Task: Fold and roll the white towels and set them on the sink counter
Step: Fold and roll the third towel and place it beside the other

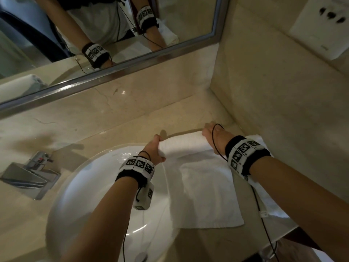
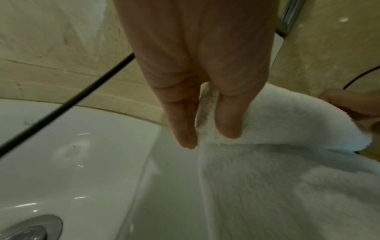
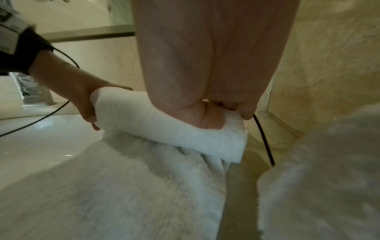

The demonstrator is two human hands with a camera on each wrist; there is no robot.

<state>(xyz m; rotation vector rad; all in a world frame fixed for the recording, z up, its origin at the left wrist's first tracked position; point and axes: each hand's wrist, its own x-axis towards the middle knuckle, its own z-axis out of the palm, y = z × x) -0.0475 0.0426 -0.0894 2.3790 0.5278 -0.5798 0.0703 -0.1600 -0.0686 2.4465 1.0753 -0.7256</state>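
The beige marble worktop (image 1: pixel 94 114) carries a white basin (image 1: pixel 81 186). A half-rolled white towel (image 1: pixel 204 186) overlaps its rim. The left hand (image 1: pixel 154 150) and right hand (image 1: pixel 215 137) curl fingers (image 2: pixel 227 123) around the roll's ends.

The head camera is looking down from above; both wrist cameras are peering close along the fingers, sharing the rolled white terry towel (image 1: pixel 186 144) (image 2: pixel 287 123) (image 3: pixel 164 126).

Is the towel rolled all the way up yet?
No, both hands, left hand and right hand, hold a roll only at the far end of the towel; the rest lies flat.
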